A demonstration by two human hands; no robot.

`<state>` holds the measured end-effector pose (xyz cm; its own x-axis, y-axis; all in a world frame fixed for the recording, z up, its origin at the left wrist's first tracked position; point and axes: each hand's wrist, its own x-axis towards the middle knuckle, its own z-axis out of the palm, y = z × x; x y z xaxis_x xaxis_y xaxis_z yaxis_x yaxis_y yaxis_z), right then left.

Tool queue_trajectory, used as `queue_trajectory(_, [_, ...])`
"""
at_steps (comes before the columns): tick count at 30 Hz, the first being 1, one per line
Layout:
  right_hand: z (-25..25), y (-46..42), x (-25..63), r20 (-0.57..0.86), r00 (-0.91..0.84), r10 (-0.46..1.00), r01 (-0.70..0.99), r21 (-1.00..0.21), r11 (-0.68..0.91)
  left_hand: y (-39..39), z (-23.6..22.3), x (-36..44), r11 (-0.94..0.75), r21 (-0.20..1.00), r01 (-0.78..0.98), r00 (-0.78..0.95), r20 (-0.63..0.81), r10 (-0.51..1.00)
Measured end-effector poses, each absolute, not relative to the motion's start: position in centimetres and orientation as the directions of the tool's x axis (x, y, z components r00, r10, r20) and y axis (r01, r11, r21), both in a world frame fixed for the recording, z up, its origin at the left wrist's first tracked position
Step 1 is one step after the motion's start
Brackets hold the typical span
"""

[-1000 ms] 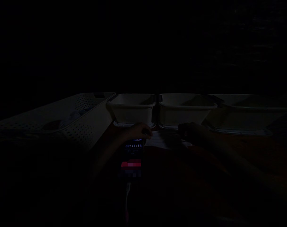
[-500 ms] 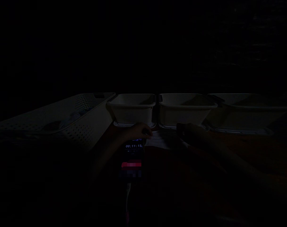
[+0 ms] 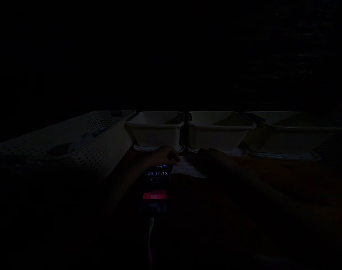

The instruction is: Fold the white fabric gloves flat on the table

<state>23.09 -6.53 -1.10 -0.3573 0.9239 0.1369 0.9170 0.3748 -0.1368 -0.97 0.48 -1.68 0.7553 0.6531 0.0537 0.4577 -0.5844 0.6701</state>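
The picture is very dark. A flat white piece (image 3: 190,168), cloth or paper, lies on the reddish-brown surface in front of the middle bins. At its left edge is my left hand (image 3: 165,154), fingers curled and closed in on that edge. My right hand (image 3: 211,156) reaches over the right part of the piece and covers some of it; its fingers are lost in the dark. Just below my left wrist lies a phone (image 3: 155,187) with a lit timer reading 00:11:15.
A pale perforated basket (image 3: 120,140) holding dim items stands at the left. Three pale bins, left (image 3: 155,135), middle (image 3: 216,137) and right (image 3: 289,138), line the back. A cable (image 3: 150,232) runs from the phone toward me.
My right hand has moved left across the white piece and now covers more of it. My left hand stays at its left edge. The view has shifted slightly.
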Motion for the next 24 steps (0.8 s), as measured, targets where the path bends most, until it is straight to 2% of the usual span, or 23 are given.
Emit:
queue_trajectory(6, [-2.2, -5.5, 23.4, 0.159, -0.252, 0.955, 0.962, -0.065, 0.265, 0.6, -1.8, -1.1, -0.595, 0.66, 0.459, 0.763, 0.05, 0.645])
queue_trajectory(12, [-1.9, -5.3, 24.1, 0.106, -0.204, 0.973, 0.952, -0.209, 0.222, 0.9, -2.0, -1.2, -0.641, 0.63, 0.438, 0.787, 0.075, 0.612])
queue_trajectory(21, [-0.8, -6.4, 24.8, 0.143, -0.233, 0.962, 0.947, -0.192, 0.258, 1.1, -1.9, -1.4, -0.664, 0.578, 0.473, 0.766, 0.102, 0.635])
queue_trajectory(24, [-1.0, -5.9, 25.0, 0.186, -0.303, 0.935, 0.911, -0.233, 0.341, 1.1, -1.6, -1.5, -0.666, 0.56, 0.493, 0.742, 0.129, 0.657])
